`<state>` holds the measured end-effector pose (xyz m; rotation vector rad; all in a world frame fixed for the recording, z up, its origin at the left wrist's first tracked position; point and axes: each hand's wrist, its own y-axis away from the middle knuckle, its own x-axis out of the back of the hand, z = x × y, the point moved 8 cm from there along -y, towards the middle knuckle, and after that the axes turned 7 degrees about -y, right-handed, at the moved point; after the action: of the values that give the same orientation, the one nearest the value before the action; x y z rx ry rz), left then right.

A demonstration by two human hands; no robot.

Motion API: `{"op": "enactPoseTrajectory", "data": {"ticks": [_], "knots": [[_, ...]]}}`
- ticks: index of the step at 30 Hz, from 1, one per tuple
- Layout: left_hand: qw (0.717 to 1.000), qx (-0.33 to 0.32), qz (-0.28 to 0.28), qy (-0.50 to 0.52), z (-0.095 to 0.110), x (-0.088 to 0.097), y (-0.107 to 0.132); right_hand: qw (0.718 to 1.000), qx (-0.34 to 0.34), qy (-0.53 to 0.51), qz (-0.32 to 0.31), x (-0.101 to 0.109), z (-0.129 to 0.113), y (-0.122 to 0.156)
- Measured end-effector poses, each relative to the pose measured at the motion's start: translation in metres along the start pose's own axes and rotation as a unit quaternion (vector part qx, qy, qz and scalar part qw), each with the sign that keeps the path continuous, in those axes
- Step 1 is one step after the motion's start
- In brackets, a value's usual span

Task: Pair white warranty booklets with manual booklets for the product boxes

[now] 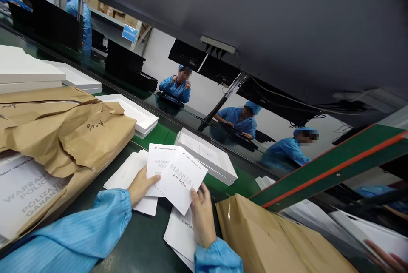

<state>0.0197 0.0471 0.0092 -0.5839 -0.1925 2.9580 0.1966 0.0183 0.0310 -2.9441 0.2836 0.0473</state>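
A white warranty leaflet (159, 156), printed with pale grey capitals, is held face up on the left. A white manual (181, 183), turned clockwise, overlaps its right side and hides part of its lettering. The manual shows grey "MANUAL" above darker "HYTAB"; small dark print runs along both far edges.

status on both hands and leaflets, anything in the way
Left hand holding warranty leaflet. Right hand holding manual, overlapping it. Nothing visibly blocking; brown paper packages either side.

booklet (183, 181): MANUAL, HYTAB | wrapped leaflet (19, 205): WARRANTY POLICY | brown wrapper (92, 143): 900
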Motion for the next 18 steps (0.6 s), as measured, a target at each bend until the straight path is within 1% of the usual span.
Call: {"op": "enactPoseTrajectory", "data": {"ticks": [1, 2, 3, 4, 5, 7, 9, 11, 12, 14, 18], "knots": [[1.0, -0.001, 0.003, 0.002, 0.0, 0.001, 0.0, 0.995, -0.07, -0.055, -0.036, -0.007, 0.012, 0.002], [1.0, -0.002, 0.006, 0.006, -0.001, 0.001, 0.0, 0.985, -0.13, -0.088, -0.067, -0.015, 0.022, 0.007], [1.0, -0.003, 0.008, 0.013, -0.001, 0.001, 0.0, 0.975, -0.174, -0.104, -0.087, -0.022, 0.03, 0.013], [1.0, -0.004, 0.006, 0.021, -0.001, 0.0, 0.0, 0.969, -0.201, -0.108, -0.098, -0.026, 0.035, 0.017], [1.0, -0.003, -0.002, 0.031, -0.001, -0.001, -0.001, 0.966, -0.212, -0.108, -0.098, -0.029, 0.037, 0.02], [0.998, 0.005, -0.038, 0.048, -0.002, -0.007, -0.001, 0.97, -0.201, -0.11, -0.087, -0.03, 0.037, 0.022], [0.994, 0.018, -0.097, 0.051, -0.003, -0.015, 0.0, 0.974, -0.179, -0.123, -0.071, -0.027, 0.034, 0.019], [0.988, 0.027, -0.152, 0.028, -0.003, -0.022, 0.002, 0.975, -0.164, -0.134, -0.059, -0.024, 0.031, 0.016], [0.985, 0.027, -0.169, 0.011, -0.003, -0.024, 0.003, 0.976, -0.158, -0.137, -0.056, -0.023, 0.03, 0.014], [0.983, 0.022, -0.179, -0.026, -0.003, -0.024, 0.003, 0.977, -0.152, -0.138, -0.056, -0.021, 0.029, 0.013], [0.983, 0.006, -0.167, -0.072, -0.004, -0.021, 0.002, 0.976, -0.151, -0.138, -0.079, -0.021, 0.031, 0.014]]}}
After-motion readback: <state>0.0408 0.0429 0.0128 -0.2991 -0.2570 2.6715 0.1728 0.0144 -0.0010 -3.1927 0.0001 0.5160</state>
